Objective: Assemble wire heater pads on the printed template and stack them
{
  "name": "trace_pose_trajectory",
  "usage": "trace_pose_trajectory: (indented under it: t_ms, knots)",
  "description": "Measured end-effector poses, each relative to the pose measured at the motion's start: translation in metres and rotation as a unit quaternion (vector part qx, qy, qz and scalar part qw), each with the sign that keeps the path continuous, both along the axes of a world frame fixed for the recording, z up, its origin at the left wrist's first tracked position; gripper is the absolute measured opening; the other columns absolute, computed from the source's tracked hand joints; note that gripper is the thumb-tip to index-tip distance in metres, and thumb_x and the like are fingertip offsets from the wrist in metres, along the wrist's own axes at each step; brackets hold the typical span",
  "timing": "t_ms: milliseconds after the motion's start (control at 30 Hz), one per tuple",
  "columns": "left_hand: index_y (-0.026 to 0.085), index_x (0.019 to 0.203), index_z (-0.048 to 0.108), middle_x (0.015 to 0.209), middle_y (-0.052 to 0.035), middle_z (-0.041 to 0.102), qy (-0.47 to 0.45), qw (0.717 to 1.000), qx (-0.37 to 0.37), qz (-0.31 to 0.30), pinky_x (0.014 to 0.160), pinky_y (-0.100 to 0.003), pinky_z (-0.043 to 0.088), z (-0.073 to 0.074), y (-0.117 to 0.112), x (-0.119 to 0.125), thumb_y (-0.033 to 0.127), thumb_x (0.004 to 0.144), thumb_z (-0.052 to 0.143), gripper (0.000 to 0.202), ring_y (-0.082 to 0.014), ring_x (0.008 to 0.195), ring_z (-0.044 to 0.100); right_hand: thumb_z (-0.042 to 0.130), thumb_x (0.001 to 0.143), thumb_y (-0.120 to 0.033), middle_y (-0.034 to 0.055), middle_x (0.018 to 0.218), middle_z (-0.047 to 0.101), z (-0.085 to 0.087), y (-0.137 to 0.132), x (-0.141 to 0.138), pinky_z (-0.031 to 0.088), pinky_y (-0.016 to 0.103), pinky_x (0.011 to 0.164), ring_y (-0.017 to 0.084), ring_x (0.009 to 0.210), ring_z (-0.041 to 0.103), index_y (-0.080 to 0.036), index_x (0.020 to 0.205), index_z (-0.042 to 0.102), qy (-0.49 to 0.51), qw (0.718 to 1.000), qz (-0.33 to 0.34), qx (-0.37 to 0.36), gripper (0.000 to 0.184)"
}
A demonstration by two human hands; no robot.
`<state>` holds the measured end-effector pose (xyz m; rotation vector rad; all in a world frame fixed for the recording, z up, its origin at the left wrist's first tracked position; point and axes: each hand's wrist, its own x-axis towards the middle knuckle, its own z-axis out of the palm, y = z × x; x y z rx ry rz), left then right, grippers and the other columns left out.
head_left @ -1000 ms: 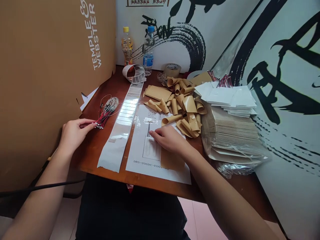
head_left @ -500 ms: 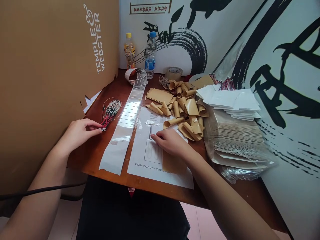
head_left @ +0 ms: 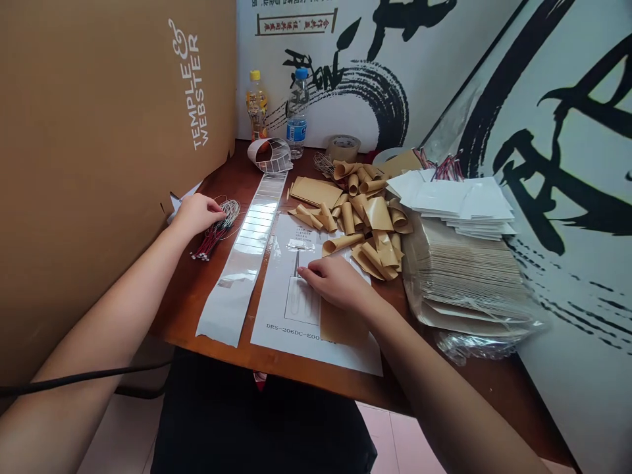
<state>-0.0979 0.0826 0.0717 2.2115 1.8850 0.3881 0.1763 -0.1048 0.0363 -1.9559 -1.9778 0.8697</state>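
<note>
At the far end of a wire bundle (head_left: 211,242) is my left hand (head_left: 197,212), thumb and fingers pinched at its pale looped wires. The red and black leads of that bundle lie toward me, tipped with small white connectors. My right hand (head_left: 332,280) rests closed on a printed drawing sheet (head_left: 276,309); whatever its fingers may hold is hidden. A brown paper piece (head_left: 340,324) shows beneath the right hand. Between my hands runs a strip of silvery labels (head_left: 241,253), its rolled end (head_left: 270,155) at the back.
Curled brown papers (head_left: 368,217) lie behind my right hand. On the right, a bagged stack of cards (head_left: 469,263) has white packets (head_left: 459,201) on top. Two bottles (head_left: 297,118) and a tape roll (head_left: 344,148) stand at the back. A large carton (head_left: 113,131) borders the left.
My left hand has moved away from me, from the connector ends of the wire bundle to its pale looped end. The right hand has stayed in place.
</note>
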Motion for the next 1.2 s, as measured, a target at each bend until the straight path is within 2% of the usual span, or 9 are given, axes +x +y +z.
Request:
trace_pose_trajectory:
  t_ms: [133, 367, 633, 700, 767, 833, 933, 1067, 1200]
  knots:
    - [0.027, 0.077, 0.081, 0.087, -0.0062, 0.08, 0.007, 1.0, 0.011, 0.021, 0.101, -0.041, 0.05, 0.009, 0.005, -0.003, 0.041, 0.074, 0.076, 0.015, -0.0314, 0.106, 0.068, 0.049, 0.103, -0.041, 0.0033, 0.062, 0.056, 0.0, 0.0, 0.0, 0.025, 0.031, 0.058, 0.015, 0.058, 0.044, -0.02, 0.061, 0.051, -0.001, 1.0, -0.006, -0.001, 0.047]
    - [0.024, 0.08, 0.078, 0.083, -0.0041, 0.079, 0.012, 0.999, 0.029, 0.037, 0.096, -0.036, 0.053, 0.029, -0.002, -0.009, 0.035, 0.077, 0.07, 0.014, -0.0267, 0.095, 0.071, 0.048, 0.103, -0.041, 0.0045, 0.065, 0.058, -0.002, 0.0, 0.0, 0.025, 0.032, 0.059, 0.015, 0.058, 0.043, -0.02, 0.062, 0.053, -0.006, 1.0, -0.003, 0.005, 0.046]
    - [0.021, 0.103, 0.079, 0.101, -0.0052, 0.08, 0.0, 0.993, 0.097, 0.062, 0.099, -0.037, 0.053, 0.046, -0.012, -0.001, 0.028, 0.08, 0.062, 0.03, -0.0259, 0.101, 0.07, 0.046, 0.103, -0.043, 0.0035, 0.063, 0.057, -0.002, 0.001, 0.001, 0.026, 0.033, 0.059, 0.015, 0.058, 0.044, -0.02, 0.063, 0.054, -0.011, 1.0, 0.002, 0.004, 0.047]
    - [0.021, 0.105, 0.079, 0.103, -0.006, 0.08, 0.004, 0.995, 0.077, 0.068, 0.101, -0.037, 0.053, 0.051, -0.014, -0.001, 0.032, 0.08, 0.065, 0.031, -0.0258, 0.103, 0.071, 0.046, 0.103, -0.042, 0.0041, 0.064, 0.058, -0.002, 0.001, 0.001, 0.026, 0.033, 0.059, 0.016, 0.059, 0.045, -0.02, 0.064, 0.056, -0.013, 1.0, 0.002, 0.003, 0.046]
    - [0.021, 0.106, 0.079, 0.101, -0.0073, 0.081, 0.019, 0.996, 0.006, 0.085, 0.1, -0.038, 0.053, 0.053, -0.022, -0.005, 0.04, 0.079, 0.069, 0.034, -0.0273, 0.1, 0.072, 0.046, 0.103, -0.042, 0.0046, 0.065, 0.059, -0.001, 0.001, 0.001, 0.026, 0.033, 0.059, 0.016, 0.059, 0.046, -0.02, 0.064, 0.057, -0.015, 1.0, 0.001, 0.003, 0.046]
    - [0.021, 0.102, 0.079, 0.09, -0.0079, 0.081, 0.033, 0.991, -0.087, 0.101, 0.094, -0.042, 0.055, 0.05, -0.036, -0.014, 0.047, 0.075, 0.073, 0.038, -0.029, 0.087, 0.073, 0.046, 0.103, -0.041, 0.0047, 0.065, 0.059, 0.0, 0.0, 0.001, 0.026, 0.033, 0.059, 0.016, 0.059, 0.046, -0.02, 0.064, 0.056, -0.017, 1.0, 0.0, 0.002, 0.046]
    - [0.02, 0.09, 0.077, 0.076, -0.007, 0.079, 0.006, 0.981, -0.151, 0.119, 0.079, -0.038, 0.059, 0.036, -0.06, -0.031, 0.047, 0.074, 0.071, 0.032, -0.0264, 0.073, 0.073, 0.047, 0.103, -0.041, 0.0042, 0.065, 0.059, 0.001, 0.0, 0.0, 0.026, 0.032, 0.059, 0.015, 0.06, 0.046, -0.02, 0.063, 0.054, -0.017, 1.0, 0.001, -0.002, 0.046]
    - [0.021, 0.084, 0.075, 0.08, -0.0048, 0.08, -0.015, 0.979, -0.162, 0.124, 0.072, -0.03, 0.056, 0.017, -0.081, -0.045, 0.042, 0.072, 0.072, 0.025, -0.0231, 0.078, 0.074, 0.047, 0.104, -0.042, 0.0048, 0.067, 0.061, 0.0, 0.001, 0.0, 0.027, 0.032, 0.059, 0.016, 0.061, 0.046, -0.02, 0.064, 0.055, -0.024, 1.0, -0.002, -0.005, 0.046]
    - [0.023, 0.07, 0.073, 0.069, -0.0018, 0.074, -0.002, 0.984, -0.132, 0.123, 0.065, -0.03, 0.048, 0.014, -0.086, -0.046, 0.042, 0.068, 0.074, 0.018, -0.0228, 0.073, 0.068, 0.047, 0.104, -0.041, 0.0063, 0.07, 0.064, -0.002, 0.002, 0.0, 0.027, 0.032, 0.06, 0.016, 0.063, 0.048, -0.019, 0.065, 0.058, -0.033, 0.999, 0.0, -0.007, 0.046]
